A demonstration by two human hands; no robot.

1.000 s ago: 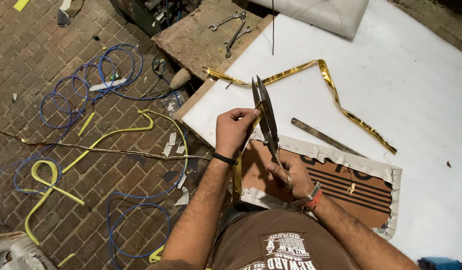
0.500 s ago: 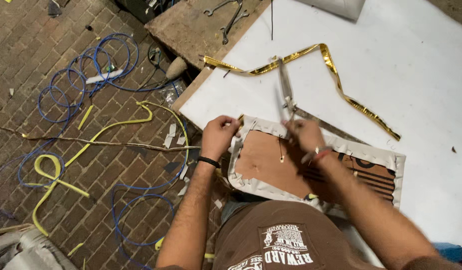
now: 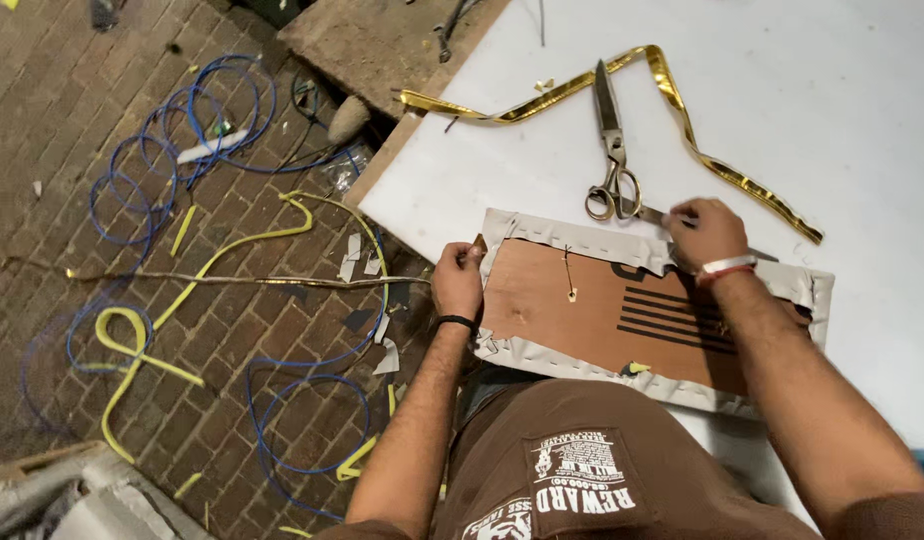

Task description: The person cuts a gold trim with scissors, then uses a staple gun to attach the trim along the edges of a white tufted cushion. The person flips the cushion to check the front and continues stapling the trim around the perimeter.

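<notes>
left hand [image 3: 458,283] pinches the brown board [image 3: 582,310] corner — black stripe label at right; right hand [image 3: 704,232] fingers pressed on a metal strip [image 3: 654,214] beside scissors [image 3: 612,150].

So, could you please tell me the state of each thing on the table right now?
Scissors: closed, lying flat, unheld.
Panel: face down, grey covering stapled around its edges.
Gold trim: loose, bent, lying on the white table.
Left hand: gripping the panel's corner.
Right hand: on a flat metal strip.

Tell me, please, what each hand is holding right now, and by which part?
The left hand grips the brown fabric-edged panel at its upper left corner. The right hand pinches the near end of a flat metal strip beside the scissors, which lie free.
</notes>
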